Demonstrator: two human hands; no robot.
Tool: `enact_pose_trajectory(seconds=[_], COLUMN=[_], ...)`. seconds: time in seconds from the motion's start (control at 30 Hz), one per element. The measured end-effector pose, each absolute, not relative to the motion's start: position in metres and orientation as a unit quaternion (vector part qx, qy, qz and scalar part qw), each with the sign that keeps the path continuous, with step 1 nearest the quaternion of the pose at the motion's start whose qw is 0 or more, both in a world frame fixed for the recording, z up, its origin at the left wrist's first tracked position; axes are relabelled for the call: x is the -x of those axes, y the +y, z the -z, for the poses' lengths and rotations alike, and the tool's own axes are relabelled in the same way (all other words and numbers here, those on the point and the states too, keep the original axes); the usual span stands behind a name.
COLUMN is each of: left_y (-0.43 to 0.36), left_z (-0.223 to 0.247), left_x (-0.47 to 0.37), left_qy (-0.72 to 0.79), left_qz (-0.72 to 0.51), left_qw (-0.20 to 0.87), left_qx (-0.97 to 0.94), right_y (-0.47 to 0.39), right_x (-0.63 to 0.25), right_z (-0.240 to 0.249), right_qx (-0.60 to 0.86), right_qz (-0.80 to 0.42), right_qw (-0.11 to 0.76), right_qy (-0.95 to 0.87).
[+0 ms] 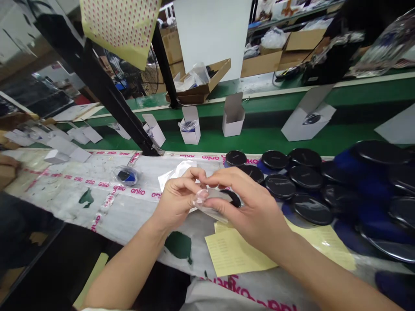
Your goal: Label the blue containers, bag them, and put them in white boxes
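Between my hands is a clear plastic bag [212,211] with a round black-topped item [232,198] partly visible in it; its lower part is hidden. The fingertips of my left hand [177,198] pinch the bag's gathered end. My right hand [251,203] is closed around the bagged item, thumb on the near side and fingers over the top. Just behind my left hand lies a white piece [170,176], perhaps a flattened box. Under my right hand are yellow sheets [238,252] with rows of small print. To the right stand several blue jars with black lids [280,185].
Open white boxes [191,136] stand along the green conveyor [207,144], some with bagged items inside. A bagged blue item [127,176] lies on the covered table [136,211]. A black post [106,95] rises at left; a yellow sticker sheet [121,30] hangs above.
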State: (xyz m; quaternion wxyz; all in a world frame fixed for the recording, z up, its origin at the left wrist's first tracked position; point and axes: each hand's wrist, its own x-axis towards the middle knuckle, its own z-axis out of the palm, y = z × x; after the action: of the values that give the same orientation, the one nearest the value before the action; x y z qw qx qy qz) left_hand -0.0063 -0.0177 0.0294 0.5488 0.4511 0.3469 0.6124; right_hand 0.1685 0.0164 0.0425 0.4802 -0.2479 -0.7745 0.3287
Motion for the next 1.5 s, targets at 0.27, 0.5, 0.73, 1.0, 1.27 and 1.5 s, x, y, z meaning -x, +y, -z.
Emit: enact_pose_trajectory(seconds=[0.27, 0.5, 0.73, 1.0, 1.27, 1.5], left_y=[-0.035, -0.065, -0.068, -0.035, 0.002, -0.023], left_z=[-0.019, -0.003, -0.001, 0.003, -0.003, 0.011], left_x=[-0.011, -0.035, -0.027, -0.030, -0.026, -0.011], left_qy=[0.368, 0.404, 0.504, 0.673, 0.696, 0.620], left_qz=[-0.633, -0.688, -0.581, -0.386, -0.230, -0.332], left_qw=[0.576, 0.489, 0.525, 0.365, 0.238, 0.250], left_qx=[-0.363, -0.351, -0.364, -0.514, -0.638, -0.666], right_y=[0.003, -0.030, -0.018, -0.006, 0.013, -0.004], right_x=[-0.180, -0.195, -0.216, -0.205, -0.195, -0.209], right_z=[-0.038, -0.018, -0.006, 0.024, 0.018, 0.016], right_qx=[0.339, 0.427, 0.381, 0.546, 0.564, 0.473], right_qz=[-0.356, -0.434, -0.741, -0.437, -0.242, -0.261], right_qw=[0.448, 0.497, 0.369, 0.396, 0.200, 0.270], right_qy=[-0.747, -0.619, -0.411, -0.595, -0.764, -0.797])
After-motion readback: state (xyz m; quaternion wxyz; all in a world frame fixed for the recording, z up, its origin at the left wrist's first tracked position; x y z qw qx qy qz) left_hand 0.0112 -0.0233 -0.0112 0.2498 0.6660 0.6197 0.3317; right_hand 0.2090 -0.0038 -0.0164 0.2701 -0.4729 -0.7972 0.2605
